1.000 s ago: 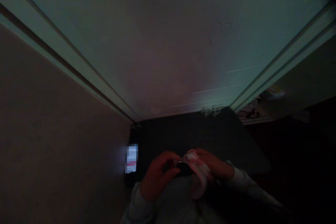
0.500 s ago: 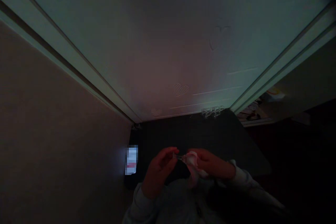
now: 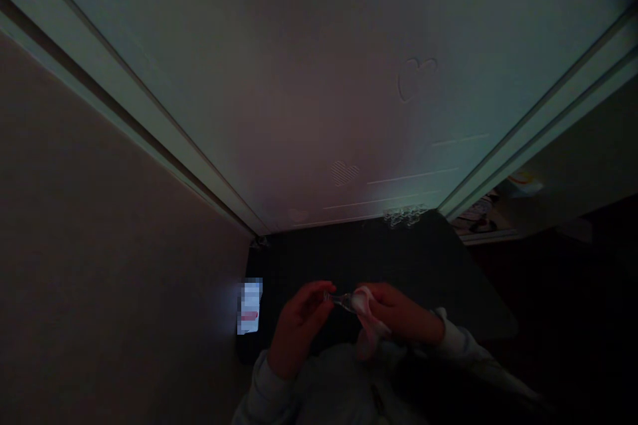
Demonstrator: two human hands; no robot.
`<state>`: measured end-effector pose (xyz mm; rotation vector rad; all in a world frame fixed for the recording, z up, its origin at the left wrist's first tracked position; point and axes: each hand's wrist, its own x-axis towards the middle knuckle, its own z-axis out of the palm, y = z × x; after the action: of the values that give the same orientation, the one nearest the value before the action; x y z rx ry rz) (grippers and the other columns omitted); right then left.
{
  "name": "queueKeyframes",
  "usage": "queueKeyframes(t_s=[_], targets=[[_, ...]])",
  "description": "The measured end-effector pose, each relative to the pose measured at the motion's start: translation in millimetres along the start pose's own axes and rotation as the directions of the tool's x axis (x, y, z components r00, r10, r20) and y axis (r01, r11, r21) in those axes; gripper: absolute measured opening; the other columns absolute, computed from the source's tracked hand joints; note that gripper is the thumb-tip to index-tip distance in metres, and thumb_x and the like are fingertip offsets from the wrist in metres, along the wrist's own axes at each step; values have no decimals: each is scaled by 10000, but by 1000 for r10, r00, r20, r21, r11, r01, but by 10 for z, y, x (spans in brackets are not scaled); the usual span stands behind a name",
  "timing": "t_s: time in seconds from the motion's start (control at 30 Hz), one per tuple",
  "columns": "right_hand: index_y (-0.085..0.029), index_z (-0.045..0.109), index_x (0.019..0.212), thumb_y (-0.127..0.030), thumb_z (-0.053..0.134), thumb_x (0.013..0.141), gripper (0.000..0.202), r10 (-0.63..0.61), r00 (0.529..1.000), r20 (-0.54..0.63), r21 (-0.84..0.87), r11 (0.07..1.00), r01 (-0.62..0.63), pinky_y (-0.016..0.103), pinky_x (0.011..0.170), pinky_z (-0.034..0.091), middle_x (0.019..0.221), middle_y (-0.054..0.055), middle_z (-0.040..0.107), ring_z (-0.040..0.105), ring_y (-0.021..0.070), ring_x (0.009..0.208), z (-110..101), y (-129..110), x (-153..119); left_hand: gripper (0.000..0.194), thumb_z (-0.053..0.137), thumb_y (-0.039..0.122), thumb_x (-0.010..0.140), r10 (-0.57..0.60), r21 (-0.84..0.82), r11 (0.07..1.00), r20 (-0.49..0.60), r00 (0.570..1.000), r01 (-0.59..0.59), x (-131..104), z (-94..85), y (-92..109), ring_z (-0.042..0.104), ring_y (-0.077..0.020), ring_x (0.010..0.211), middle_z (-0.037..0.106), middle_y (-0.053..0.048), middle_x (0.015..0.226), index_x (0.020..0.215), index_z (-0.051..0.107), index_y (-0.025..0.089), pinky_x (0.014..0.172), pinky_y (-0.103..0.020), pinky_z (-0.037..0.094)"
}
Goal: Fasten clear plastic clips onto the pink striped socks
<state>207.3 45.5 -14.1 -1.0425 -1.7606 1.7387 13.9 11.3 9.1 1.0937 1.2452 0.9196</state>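
Soft pink cloth [image 3: 367, 325], small clear glossy piece [image 3: 340, 298], matt dark tabletop [image 3: 399, 259]

The room is very dark and grainy. A small glowing screen [image 3: 250, 306] gives most of the light. Straight lines bend near the edges.

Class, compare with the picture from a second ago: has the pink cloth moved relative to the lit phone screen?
Yes. The pink cloth has drawn in and hangs narrower, slightly nearer the lit phone screen.
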Motion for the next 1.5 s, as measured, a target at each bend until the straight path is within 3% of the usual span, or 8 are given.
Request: queueKeyframes(t_s=[0.27, 0.5, 0.73, 0.87, 1.07, 1.23, 1.37, 1.5], targets=[[-198, 386, 581, -391, 416, 799, 293, 74, 997, -14, 85, 994, -73, 199, 415, 227, 511, -71, 328, 290, 76, 454, 9, 118, -18, 269, 648, 310, 758, 3, -9, 1000, 10, 1000, -3, -11, 1, -30, 603, -191, 876, 670, -67, 1010, 1002, 645, 196, 771, -285, 477], [-190, 403, 576, -437, 450, 789, 330, 61, 997, -45, 94, 994, -57, 198, 429, 236, 521, -68, 341, 291, 77, 474, 7, 145, -3, 290, 652, 271, 750, -19, 39, 999, 39, 999, 17, -2, -40, -65, 617, -186, 838, 682, -48, 920, 1032, 648, 200, 759, -287, 483], [-177, 447, 659, -598, 493, 753, 435, 91, 995, -49, 324, 943, -70, 194, 443, 253, 573, -65, 370, 296, 72, 492, 5, 143, -4, 336, 683, 238, 725, -60, -105, 992, 64, 996, 66, -3, -15, -49, 629, -219, 953, 694, -64, 1006, 1056, 630, 205, 862, -342, 480], [-180, 437, 657, -601, 529, 728, 437, 135, 990, -28, 382, 917, -114, 192, 436, 254, 564, -71, 379, 300, 64, 472, 18, 141, -10, 319, 719, 222, 678, -40, -127, 991, 11, 999, 42, 8, -6, -89, 612, -239, 999, 652, -86, 1103, 990, 660, 193, 889, -374, 482], [-180, 456, 665, -482, 540, 751, 326, 157, 986, -63, 399, 909, -119, 188, 425, 261, 556, -71, 401, 332, 64, 460, 25, 145, -15, 267, 686, 175, 698, 32, -56, 998, 14, 999, -31, 14, -25, -142, 591, -231, 1038, 630, -75, 1119, 964, 682, 204, 907, -356, 484], [-178, 468, 640, -251, 579, 652, 134, 188, 982, 21, 390, 903, -181, 181, 430, 264, 546, -77, 410, 342, 64, 467, 30, 198, -24, 229, 643, 165, 732, 42, 24, 999, 20, 999, -43, 13, -30, -111, 599, -234, 1032, 651, -87, 1123, 956, 681, 188, 901, -359, 486], [-167, 503, 609, -277, 577, 643, 137, 195, 979, 51, 391, 899, -199, 191, 446, 287, 531, -70, 424, 354, 72, 473, 51, 170, -32, 189, 647, 177, 727, 39, 148, 988, 23, 999, -42, 8, -30, -59, 613, -245, 1015, 669, -88, 1114, 908, 698, 190, 909, -380, 478], [-155, 567, 600, -333, 585, 677, 195, 190, 980, 61, 400, 895, -199, 208, 485, 328, 555, -47, 476, 393, 91, 514, 62, 119, -36, 181, 651, 183, 724, 50, 172, 984, 23, 998, -53, -10, -30, -75, 629, -241, 1000, 678, -77, 1113, 898, 697, 199, 879, -370, 499]])
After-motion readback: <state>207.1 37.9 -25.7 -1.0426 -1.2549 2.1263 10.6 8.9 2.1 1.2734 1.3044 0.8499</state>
